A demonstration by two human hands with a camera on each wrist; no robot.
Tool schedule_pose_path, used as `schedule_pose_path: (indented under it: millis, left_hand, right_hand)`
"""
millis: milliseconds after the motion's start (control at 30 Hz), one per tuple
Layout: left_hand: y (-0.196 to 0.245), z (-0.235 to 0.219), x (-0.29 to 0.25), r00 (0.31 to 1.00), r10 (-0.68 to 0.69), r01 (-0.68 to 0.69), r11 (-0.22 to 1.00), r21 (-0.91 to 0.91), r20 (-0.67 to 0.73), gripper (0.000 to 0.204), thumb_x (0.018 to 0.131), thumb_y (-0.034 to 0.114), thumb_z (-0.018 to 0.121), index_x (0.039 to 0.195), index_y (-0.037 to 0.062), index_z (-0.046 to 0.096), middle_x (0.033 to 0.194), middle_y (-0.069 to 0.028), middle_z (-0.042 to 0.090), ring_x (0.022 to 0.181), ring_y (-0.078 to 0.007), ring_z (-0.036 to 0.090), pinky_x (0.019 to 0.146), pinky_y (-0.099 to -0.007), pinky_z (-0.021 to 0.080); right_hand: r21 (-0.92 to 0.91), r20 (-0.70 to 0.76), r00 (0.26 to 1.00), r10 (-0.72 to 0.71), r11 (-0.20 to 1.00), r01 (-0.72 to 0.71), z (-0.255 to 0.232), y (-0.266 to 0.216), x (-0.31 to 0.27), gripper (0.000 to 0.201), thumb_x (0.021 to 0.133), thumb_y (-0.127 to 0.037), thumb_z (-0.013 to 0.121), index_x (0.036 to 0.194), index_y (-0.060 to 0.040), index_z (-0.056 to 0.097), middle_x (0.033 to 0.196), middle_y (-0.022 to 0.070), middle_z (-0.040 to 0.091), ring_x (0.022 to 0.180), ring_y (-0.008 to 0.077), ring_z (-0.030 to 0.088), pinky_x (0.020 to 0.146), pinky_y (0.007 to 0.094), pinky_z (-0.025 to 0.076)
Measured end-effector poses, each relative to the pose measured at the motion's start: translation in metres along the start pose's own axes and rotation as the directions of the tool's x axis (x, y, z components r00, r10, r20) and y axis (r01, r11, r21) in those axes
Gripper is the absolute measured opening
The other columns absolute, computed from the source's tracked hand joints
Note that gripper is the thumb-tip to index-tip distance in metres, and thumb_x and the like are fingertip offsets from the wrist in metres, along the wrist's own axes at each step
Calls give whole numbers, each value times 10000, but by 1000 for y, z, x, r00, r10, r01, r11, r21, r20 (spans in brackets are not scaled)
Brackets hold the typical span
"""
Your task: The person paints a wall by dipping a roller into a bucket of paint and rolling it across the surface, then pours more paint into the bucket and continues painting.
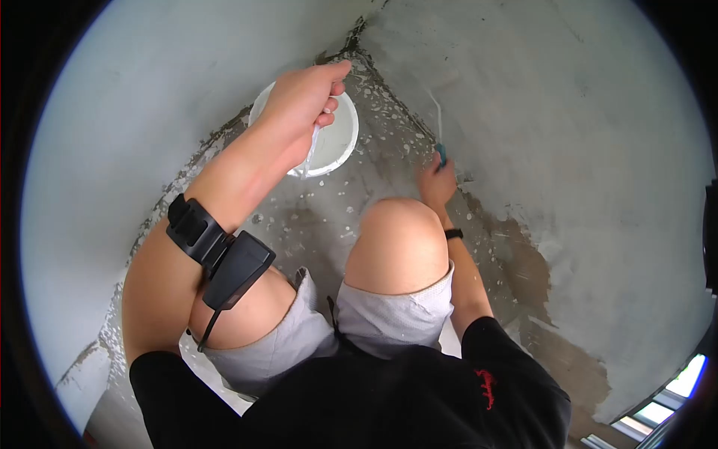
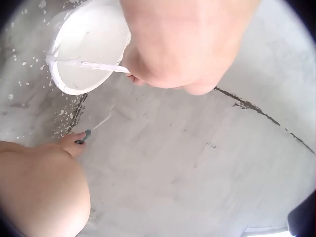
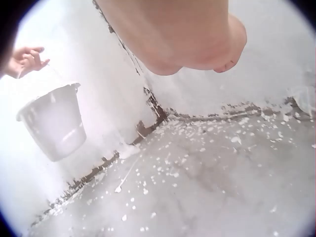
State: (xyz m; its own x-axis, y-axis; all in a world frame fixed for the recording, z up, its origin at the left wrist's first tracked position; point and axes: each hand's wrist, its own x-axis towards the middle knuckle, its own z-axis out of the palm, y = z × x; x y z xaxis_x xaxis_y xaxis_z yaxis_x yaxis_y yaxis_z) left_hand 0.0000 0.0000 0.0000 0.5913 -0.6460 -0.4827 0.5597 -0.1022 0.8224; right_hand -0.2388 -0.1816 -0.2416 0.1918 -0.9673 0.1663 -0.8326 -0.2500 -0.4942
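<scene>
A white bucket [image 1: 340,138] hangs by its handle [image 1: 310,153] from my left hand [image 1: 303,97], whose fingers curl round the handle. In the right wrist view the bucket [image 3: 54,123] is off the floor, slightly tilted. The left wrist view looks into its pale inside [image 2: 86,49]. My right hand [image 1: 439,182] grips the teal handle [image 1: 440,155] of a thin tool near the right wall; the tool's long pale rod [image 1: 437,112] points away from me. In the right wrist view the tool is hidden.
Two grey-white walls [image 1: 583,150] meet in a corner beyond the bucket, with dark, rough seams along their bottom edges. White splashes dot the grey floor [image 1: 318,217]. My bent knees [image 1: 404,239] are close to both arms. A window [image 1: 673,389] shows at the lower right.
</scene>
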Motion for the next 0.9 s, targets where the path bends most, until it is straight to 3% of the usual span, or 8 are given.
schedule_pose_path:
  millis: [200,267,400,467,533,600,800,900]
  left_hand:
    - [-1,2,0,1000,25,-25,1000,-13,-6,184,899,223,659,872,72,559,745,25,489,609,-59,369,513,-229,292]
    - [-1,0,4,1000,21,-22,998,51,13,187,900,225,653,873,68,557,746,23,488,604,-59,363,507,-231,290]
    - [-1,1,6,1000,-7,7,998,69,-12,190,902,228,646,875,61,557,743,23,483,601,-59,357,506,-230,287]
    - [-3,0,4,1000,-21,20,999,46,16,196,903,226,641,900,46,562,744,22,477,599,-59,352,505,-230,286]
    - [-2,0,2,1000,-8,7,999,40,25,200,904,225,640,906,42,559,745,21,474,598,-60,349,505,-231,284]
    - [-2,0,2,1000,6,-7,999,33,31,204,905,224,639,911,38,556,746,20,471,597,-60,345,505,-232,283]
    - [1,-3,7,1000,4,-4,998,62,-15,201,910,224,638,912,44,550,745,22,465,603,-61,341,504,-231,279]
    - [0,-6,6,1000,13,-12,1000,21,-18,190,909,223,641,910,54,554,745,25,464,609,-60,344,506,-228,280]
  right_hand:
    - [25,-34,995,98,995,-97,-41,72,-65,489,959,-457,478,1039,7,609,858,268,663,818,478,628,706,527,474]
    - [-49,38,970,241,970,-239,-45,82,-76,492,962,-456,477,1047,12,604,862,266,663,827,479,624,713,527,473]
    - [-77,31,970,240,969,-237,-46,85,-68,493,964,-454,474,1044,14,605,870,261,665,837,474,625,719,527,471]
    - [-65,22,994,109,992,-107,-35,75,-55,488,964,-449,477,1036,15,609,872,263,664,837,468,627,720,523,475]
    - [-19,60,994,87,996,-86,-24,46,-36,470,962,-441,485,1038,3,618,882,264,665,839,463,629,724,521,480]
    - [34,-39,997,-63,997,65,-3,22,-16,446,958,-432,500,1030,-9,622,878,260,665,839,459,630,720,522,481]
    - [60,20,985,-172,984,170,23,-74,54,449,941,-442,531,974,-4,625,772,238,659,757,454,631,669,524,475]
    - [70,57,983,-174,983,170,23,-79,56,461,937,-447,530,983,2,626,800,246,662,779,454,632,684,524,476]
